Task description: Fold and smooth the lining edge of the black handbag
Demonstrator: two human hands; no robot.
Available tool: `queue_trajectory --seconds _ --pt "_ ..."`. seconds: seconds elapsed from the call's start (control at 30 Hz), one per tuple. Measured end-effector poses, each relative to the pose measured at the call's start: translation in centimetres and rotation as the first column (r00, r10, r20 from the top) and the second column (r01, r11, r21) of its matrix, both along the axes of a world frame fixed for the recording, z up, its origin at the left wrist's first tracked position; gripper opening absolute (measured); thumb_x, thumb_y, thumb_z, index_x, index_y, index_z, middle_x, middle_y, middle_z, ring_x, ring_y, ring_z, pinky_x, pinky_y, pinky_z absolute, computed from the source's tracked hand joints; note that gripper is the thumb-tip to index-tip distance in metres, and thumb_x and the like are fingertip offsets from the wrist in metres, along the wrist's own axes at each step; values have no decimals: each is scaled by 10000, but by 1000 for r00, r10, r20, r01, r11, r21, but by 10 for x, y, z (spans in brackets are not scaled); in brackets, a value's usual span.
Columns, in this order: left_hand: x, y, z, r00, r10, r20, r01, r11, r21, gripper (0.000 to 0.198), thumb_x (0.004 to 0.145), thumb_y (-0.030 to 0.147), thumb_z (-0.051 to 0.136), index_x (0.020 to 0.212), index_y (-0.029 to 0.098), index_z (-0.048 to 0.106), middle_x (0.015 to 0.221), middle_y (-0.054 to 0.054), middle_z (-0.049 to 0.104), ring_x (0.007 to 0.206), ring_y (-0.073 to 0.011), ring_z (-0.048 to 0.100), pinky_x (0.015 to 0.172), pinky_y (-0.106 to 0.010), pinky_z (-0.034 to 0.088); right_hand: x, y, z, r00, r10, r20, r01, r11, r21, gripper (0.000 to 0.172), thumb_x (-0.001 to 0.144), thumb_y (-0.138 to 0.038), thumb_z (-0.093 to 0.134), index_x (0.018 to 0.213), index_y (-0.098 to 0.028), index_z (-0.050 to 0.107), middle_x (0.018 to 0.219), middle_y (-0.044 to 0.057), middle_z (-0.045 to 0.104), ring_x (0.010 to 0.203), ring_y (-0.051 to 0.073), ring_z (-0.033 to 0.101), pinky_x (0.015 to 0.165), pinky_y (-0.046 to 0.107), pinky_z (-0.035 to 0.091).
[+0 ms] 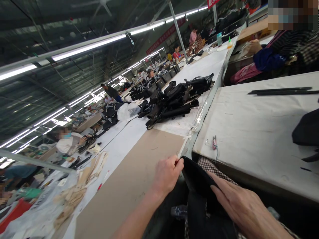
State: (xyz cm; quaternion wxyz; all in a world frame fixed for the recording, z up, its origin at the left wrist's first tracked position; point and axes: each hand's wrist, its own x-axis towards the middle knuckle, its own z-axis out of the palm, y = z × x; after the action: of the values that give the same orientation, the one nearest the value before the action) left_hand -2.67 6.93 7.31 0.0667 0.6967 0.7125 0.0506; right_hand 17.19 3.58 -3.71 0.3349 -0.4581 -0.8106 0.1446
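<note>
A black bag, leather-like, is between my two hands at the lower middle, above my lap. My left hand pinches its upper left corner between thumb and curled fingers. On the other side, my right hand grips the edge, thumb on the near face and fingers along the far face. A black strap hangs down the bag's front, and a zip seems to run beside it. Clear plastic wrap shows at the bag's left. The lower part of the bag runs out of view.
A heap of black bag pieces lies on the long white table ahead. Thread snips rest on the cloth-covered table at right, with black strips and another black bag. Co-workers sit at right and far left.
</note>
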Motion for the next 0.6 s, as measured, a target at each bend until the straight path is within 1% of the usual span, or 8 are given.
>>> queue_trajectory --seconds 0.1,0.17,0.23,0.3,0.37,0.43,0.53,0.6 --pt "1 -3 -3 992 -73 -105 78 996 46 314 934 255 411 654 187 537 621 -5 604 592 -142 532 562 -287 234 2 -1 -4 998 56 -20 -57 998 -41 395 961 -244 369 1329 -215 511 1157 65 711 885 210 734 595 266 625" --pt "0 -5 -7 979 -130 -154 140 989 52 320 935 236 408 650 188 543 642 -20 639 593 -150 552 563 -307 219 3 0 -6 998 45 -40 -49 994 -95 405 966 -270 358 1338 -217 511 1158 71 710 882 219 734 641 297 629" --pt "-2 -5 -13 969 -171 -179 185 981 62 330 935 236 410 636 188 541 635 -26 650 582 -153 562 564 -314 220 6 3 -1 997 19 -71 -33 980 -198 420 967 -290 337 1336 -218 523 1164 80 706 895 238 730 727 348 622" --pt "-3 -3 -19 965 -189 -180 208 974 87 346 939 238 405 621 186 532 611 -28 645 563 -152 562 563 -311 230 13 10 10 992 31 -120 -70 937 -342 425 963 -314 343 1333 -231 536 1186 75 696 956 257 712 825 390 591" --pt "-2 3 -23 966 -204 -161 224 967 120 371 947 242 390 606 184 523 584 -29 634 540 -151 557 557 -306 235 24 18 25 976 54 -213 -154 860 -487 408 959 -370 393 1308 -249 566 1192 58 693 1030 271 679 892 401 554" --pt "2 11 -25 963 -226 -151 249 956 158 382 946 246 393 592 183 520 562 -28 626 523 -154 553 550 -305 226 38 24 40 930 58 -362 -282 743 -607 422 933 -435 483 1298 -247 579 1196 47 689 1066 277 655 922 389 531" --pt "16 27 -26 942 -260 -214 304 930 208 365 926 238 435 579 183 536 549 -27 631 519 -166 565 541 -310 197 59 26 50 798 15 -603 -504 566 -652 543 873 -435 609 1361 -215 517 1261 55 648 1098 273 628 942 368 516" --pt "27 36 -26 924 -279 -261 339 914 222 352 912 233 457 578 183 555 550 -28 639 520 -169 572 532 -310 178 68 25 48 746 -44 -665 -548 526 -650 602 839 -396 661 1383 -203 487 1293 63 621 1124 269 607 962 368 502"
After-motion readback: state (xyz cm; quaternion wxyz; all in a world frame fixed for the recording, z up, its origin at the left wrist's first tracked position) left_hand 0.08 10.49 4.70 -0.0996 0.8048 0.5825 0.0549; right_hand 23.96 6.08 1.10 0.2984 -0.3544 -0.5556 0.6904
